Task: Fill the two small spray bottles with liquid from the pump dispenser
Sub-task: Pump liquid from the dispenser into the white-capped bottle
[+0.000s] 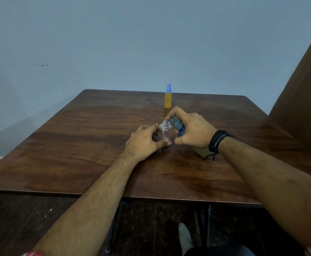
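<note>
A dark wooden surface [77, 145] carries everything, and both forearms reach across it from the near edge. The right hand [191, 130] wraps the pump dispenser [178, 124], tilted with its grey head over the open neck of the clear bottle [165, 131]; its fingers [171, 112] press on the pump head. The left hand [143, 141] pinches that uncapped bottle, upright near the middle. An orange-filled spray bottle [168, 97] (blue cap on) stands by the far edge.
</note>
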